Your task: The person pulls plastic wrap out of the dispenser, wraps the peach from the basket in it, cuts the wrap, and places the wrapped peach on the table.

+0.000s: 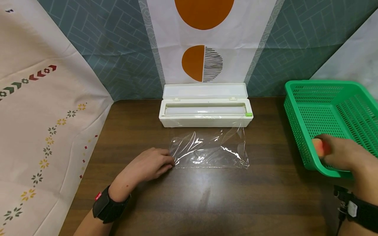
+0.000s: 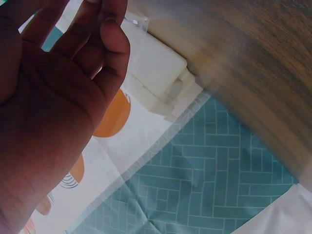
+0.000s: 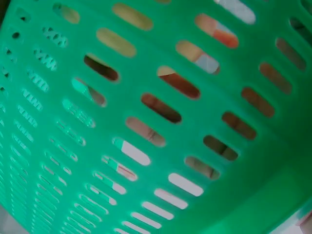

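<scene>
In the head view my left hand [image 1: 153,164] rests on the table, fingers curled at the near left corner of a sheet of clear plastic wrap [image 1: 206,150]. The left wrist view shows the palm of that left hand [image 2: 58,92], with a bit of film past the fingertips. The wrap runs from a white dispenser box [image 1: 206,122] with its lid raised. At the right, my right hand [image 1: 345,152] reaches into a green plastic basket [image 1: 298,131] and grips a round red-orange fruit [image 1: 320,147]. Basket slots [image 3: 161,122] fill the right wrist view, hiding most of that hand.
A small green slider [image 1: 249,114] sits at the box's right end. Patterned cloth [image 1: 118,49] hangs behind the brown wooden table [image 1: 206,203]. A white cloth with flower prints [image 1: 59,147] borders the left side.
</scene>
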Available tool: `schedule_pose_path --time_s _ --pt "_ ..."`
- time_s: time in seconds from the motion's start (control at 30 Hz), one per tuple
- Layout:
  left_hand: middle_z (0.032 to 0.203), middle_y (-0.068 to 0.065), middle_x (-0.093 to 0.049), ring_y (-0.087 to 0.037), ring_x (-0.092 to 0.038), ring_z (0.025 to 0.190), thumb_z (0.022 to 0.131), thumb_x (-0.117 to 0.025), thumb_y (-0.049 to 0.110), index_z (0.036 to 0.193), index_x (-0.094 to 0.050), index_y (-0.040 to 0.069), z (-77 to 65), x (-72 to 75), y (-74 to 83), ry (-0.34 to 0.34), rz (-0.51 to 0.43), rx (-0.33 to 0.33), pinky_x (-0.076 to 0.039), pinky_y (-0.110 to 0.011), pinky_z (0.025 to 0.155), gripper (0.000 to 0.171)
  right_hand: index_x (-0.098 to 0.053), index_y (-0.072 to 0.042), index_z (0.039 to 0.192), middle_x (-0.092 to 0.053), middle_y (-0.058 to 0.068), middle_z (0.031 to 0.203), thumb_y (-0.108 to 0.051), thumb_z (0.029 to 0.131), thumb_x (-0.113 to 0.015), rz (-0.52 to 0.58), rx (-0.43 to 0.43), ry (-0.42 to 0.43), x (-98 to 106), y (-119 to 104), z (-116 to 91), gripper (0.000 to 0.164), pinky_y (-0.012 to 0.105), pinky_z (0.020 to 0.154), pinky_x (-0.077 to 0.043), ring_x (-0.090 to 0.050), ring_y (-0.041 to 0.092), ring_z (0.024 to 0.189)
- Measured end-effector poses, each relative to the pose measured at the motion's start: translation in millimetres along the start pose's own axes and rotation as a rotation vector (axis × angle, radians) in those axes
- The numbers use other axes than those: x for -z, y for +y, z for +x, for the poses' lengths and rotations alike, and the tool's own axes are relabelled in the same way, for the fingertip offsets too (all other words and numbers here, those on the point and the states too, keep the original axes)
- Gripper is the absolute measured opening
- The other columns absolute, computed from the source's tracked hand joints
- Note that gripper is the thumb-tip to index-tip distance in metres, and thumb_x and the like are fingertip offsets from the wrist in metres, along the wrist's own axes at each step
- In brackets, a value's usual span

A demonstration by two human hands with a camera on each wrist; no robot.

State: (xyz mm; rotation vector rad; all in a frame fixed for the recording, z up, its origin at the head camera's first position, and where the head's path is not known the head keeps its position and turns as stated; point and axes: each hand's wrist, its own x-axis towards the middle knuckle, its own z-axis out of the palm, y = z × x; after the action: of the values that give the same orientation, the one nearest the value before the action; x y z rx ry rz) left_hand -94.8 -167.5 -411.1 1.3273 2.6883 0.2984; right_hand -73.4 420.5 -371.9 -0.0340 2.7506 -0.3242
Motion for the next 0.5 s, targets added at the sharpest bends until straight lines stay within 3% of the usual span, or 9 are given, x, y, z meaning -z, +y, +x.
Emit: schedule_pose_path --time_s 0.2,0.5 --pt "0.085 0.013 -0.056 -0.005 -0.053 0.073 0.092 -0.066 0.024 0.096 -0.073 0.024 -0.5 -0.2 0.5 -0.013 -0.001 0.010 -0.048 -0.034 0.070 0.008 -0.045 0.007 0.127 -0.057 0.023 0.087 -0.019 0.075 -0.075 -0.069 0.028 0.186 3.6 0.0 -4.5 0.065 0.044 0.051 -0.040 -0.050 0.031 0.066" --pt "0.088 0.013 -0.057 -0.006 -0.056 0.078 0.092 -0.066 0.023 0.097 -0.072 0.025 -0.3 -1.2 0.7 0.005 -0.001 0.016 -0.049 -0.035 0.074 0.008 -0.045 0.008 0.132 -0.052 0.038 0.100 -0.024 0.073 -0.079 -0.078 0.031 0.458 7.9 -1.1 -10.0 0.075 0.055 0.057 -0.039 -0.051 0.046 0.076"
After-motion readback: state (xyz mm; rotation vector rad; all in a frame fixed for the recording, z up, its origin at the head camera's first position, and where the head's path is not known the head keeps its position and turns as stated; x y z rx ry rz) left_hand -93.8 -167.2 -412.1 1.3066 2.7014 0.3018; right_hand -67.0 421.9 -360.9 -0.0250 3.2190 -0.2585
